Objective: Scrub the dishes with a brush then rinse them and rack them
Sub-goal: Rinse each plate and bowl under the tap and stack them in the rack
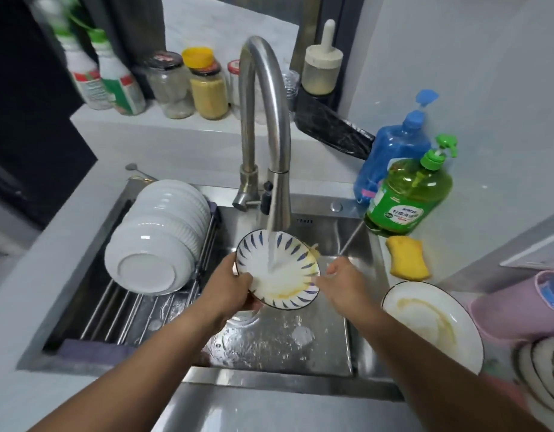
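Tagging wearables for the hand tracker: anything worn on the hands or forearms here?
Nothing visible. Left hand and right hand are bare: no gloves, rings, watch or bands. Both forearms are uncovered as far as the frame shows, with no sleeve edge in view. No markings.

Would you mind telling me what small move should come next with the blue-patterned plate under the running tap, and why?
Probably rub the yellow residue on the lower rim of the blue-patterned white plate with the right hand. The left hand grips the plate's edge, tilted under the steel tap's stream, and the right hand's fingers are open at the stained edge, where residue remains.
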